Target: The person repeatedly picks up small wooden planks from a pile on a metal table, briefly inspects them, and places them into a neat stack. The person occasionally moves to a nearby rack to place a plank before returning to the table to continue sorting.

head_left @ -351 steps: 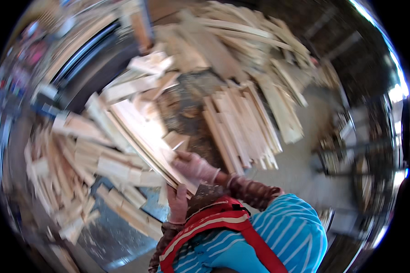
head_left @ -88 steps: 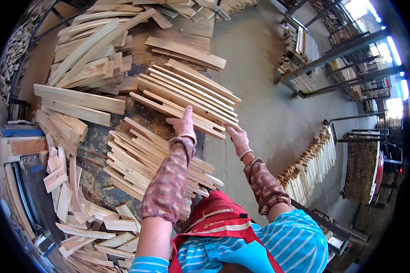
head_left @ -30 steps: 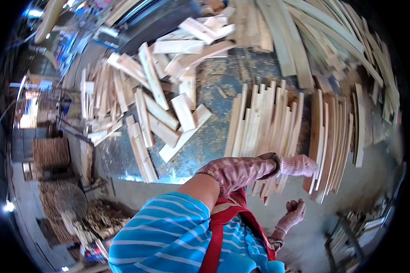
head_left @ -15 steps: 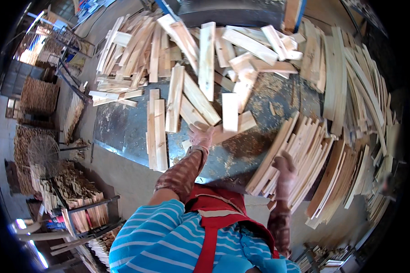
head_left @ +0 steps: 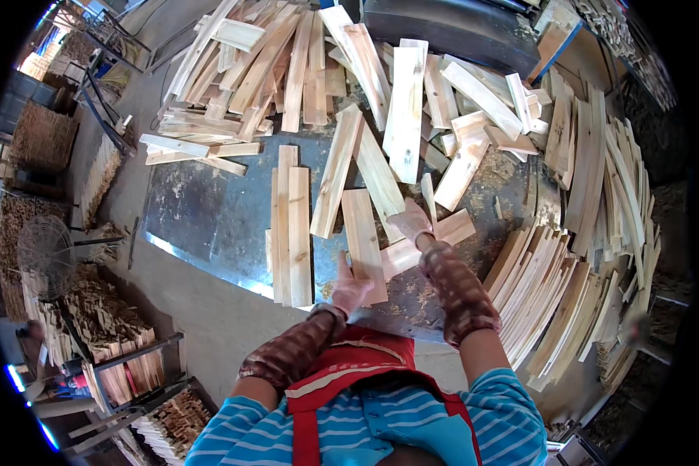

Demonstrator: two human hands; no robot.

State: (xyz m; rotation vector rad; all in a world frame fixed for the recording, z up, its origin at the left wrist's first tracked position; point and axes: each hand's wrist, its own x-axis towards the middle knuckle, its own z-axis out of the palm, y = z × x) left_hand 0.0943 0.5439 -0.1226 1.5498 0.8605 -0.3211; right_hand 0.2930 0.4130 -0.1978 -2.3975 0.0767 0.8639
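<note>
My left hand [head_left: 349, 289], in a pale glove, grips the near end of a short pale board [head_left: 363, 237], its thumb along the board's left edge. Farther right, my right hand [head_left: 413, 222] is closed by a narrow wooden piece [head_left: 428, 194] seen nearly edge-on; its fingers lie over the near end of a slanting plank [head_left: 378, 177]. Under that hand, another board [head_left: 446, 231] lies crosswise on the dark metal table [head_left: 202, 217]. Left of my hands are a knotty plank [head_left: 336, 172] and a pair of boards side by side [head_left: 298, 233].
Loose boards are heaped at the far left [head_left: 248, 70] and far right [head_left: 481, 101]. Rows of stacked slats [head_left: 532, 287] line the table's right side. Sawdust lies across the tabletop. A round fan [head_left: 48, 256] and wood stacks [head_left: 43, 136] stand off to the left.
My right hand has moved from the slat stack to the middle boards. My left hand has come nearer and holds a board. The view has shifted.
</note>
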